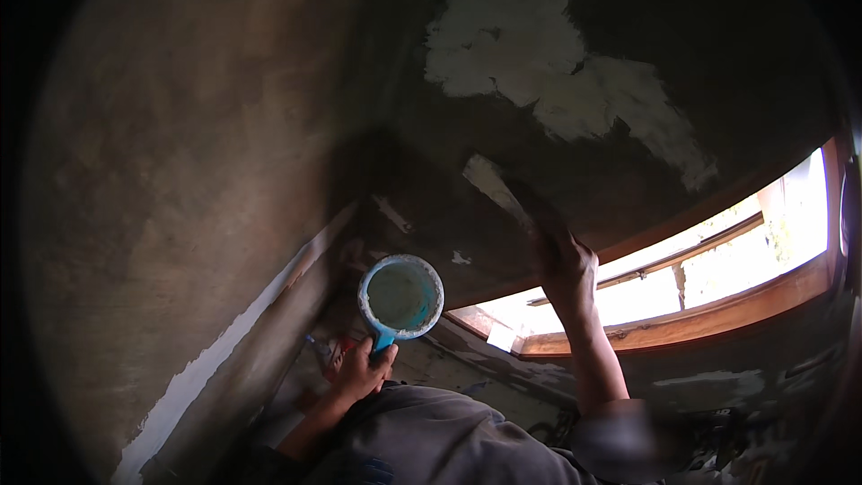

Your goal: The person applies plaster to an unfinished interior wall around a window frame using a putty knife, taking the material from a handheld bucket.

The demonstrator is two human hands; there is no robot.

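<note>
My left hand is closed round the short handle of a blue mug. Pale paste smears the mug's rim, and a greyish-white mass sits inside. My right hand is raised against the dark wall, its fingers mostly lost in shadow. From it reaches a pale, flat, widening blade like a putty knife, close to or touching the wall; its handle is hidden by the hand. Above lies a large rough-edged patch of whitish filler, which runs down to the right.
A wood-framed window lets in bright light just right of my right arm. On the left stands a brown wall, with a long pale strip along its lower edge. Dim clutter lies at the lower right.
</note>
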